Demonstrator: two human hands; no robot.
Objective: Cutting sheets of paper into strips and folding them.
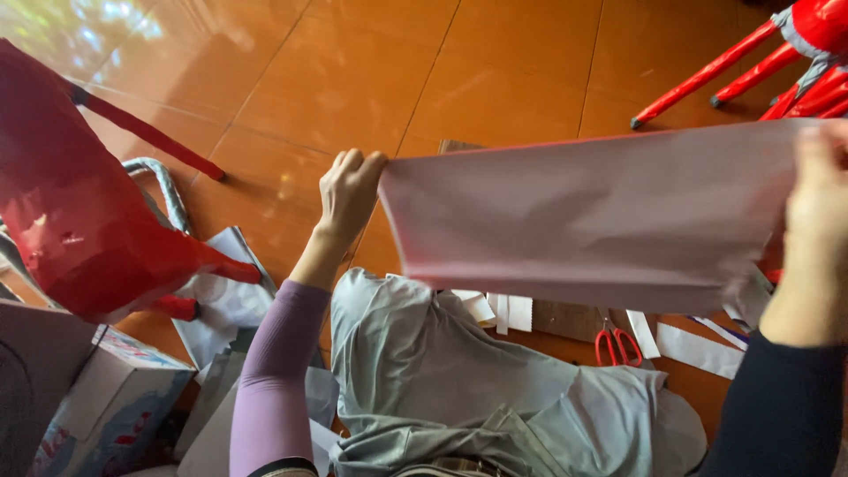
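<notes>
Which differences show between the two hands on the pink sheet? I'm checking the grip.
The left hand is in full view, fingers curled over the pink sheet corner; the right hand is blurred at the frame edge. The left sleeve is lilac, the right dark navy. Both hold the sheet's upper corners.

A floor-level craft workspace, most likely a room in a home or small handicraft workshop: the ground is glossy orange-brown tile (495, 79) with window light reflected at the upper left of the frame. Red paper-covered frame structures (79, 230) stand at the left edge and the upper right corner (their pointed arms wrapped in shiny red sheet), while cut white paper strips (698, 349), red-handled scissors (617, 346) and a brown cardboard sheet (565, 318) lie at lower centre and right. Cardboard boxes (106, 397) and loose paper offcuts (225, 300) crowd the lower left.
</notes>
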